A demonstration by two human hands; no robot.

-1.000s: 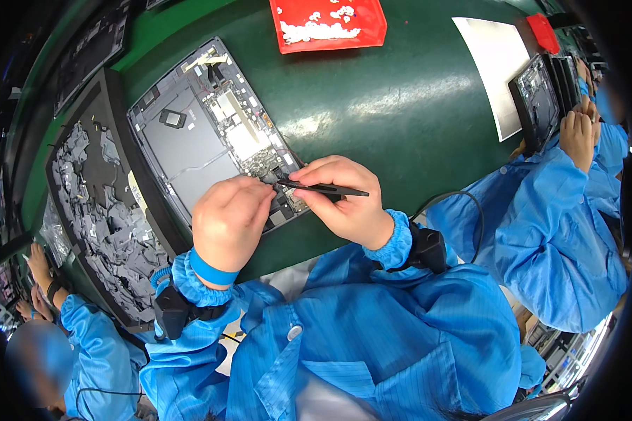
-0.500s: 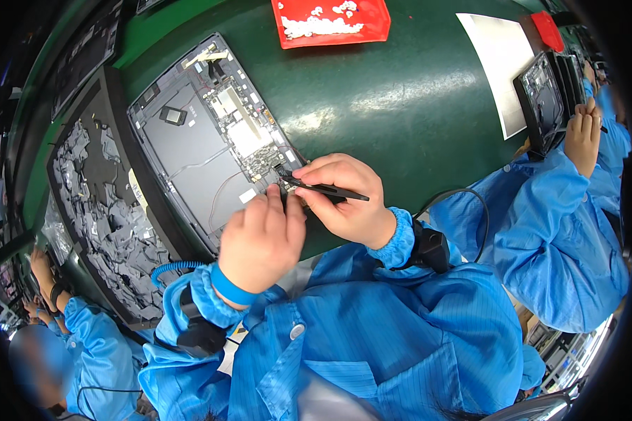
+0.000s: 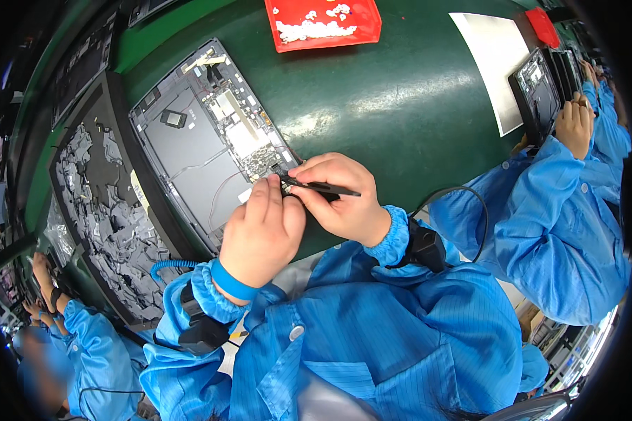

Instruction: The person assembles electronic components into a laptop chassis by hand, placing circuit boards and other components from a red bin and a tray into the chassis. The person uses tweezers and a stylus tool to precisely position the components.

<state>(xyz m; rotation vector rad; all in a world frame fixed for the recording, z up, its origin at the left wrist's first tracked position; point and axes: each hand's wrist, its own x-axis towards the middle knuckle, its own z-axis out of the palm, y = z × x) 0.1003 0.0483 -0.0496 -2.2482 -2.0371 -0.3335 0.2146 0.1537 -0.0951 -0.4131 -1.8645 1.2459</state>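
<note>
An opened laptop base (image 3: 182,133), grey with a long circuit board (image 3: 246,137) down its right side, lies slanted before me. In my right hand (image 3: 347,200) are slim black tweezers (image 3: 326,188), their tips low over the board's near end. My left hand (image 3: 263,224) is beside them, fingers bent and pressed together, fingertips down at the same end of the board. Whatever those fingers may pinch is hidden. A blue band (image 3: 232,282) with a coiled cord circles my left wrist.
Left of the laptop stands a black-framed tray (image 3: 112,224) heaped with grey pieces. A red tray (image 3: 369,31) of small white parts sits at the far side. At right are a white sheet (image 3: 491,70), upright laptop parts (image 3: 537,91) and a co-worker's hand (image 3: 574,130).
My left fingertips have moved slightly up and closer to the tweezer tips. The right hand still holds the tweezers at nearly the same spot. The view has shifted a little.
</note>
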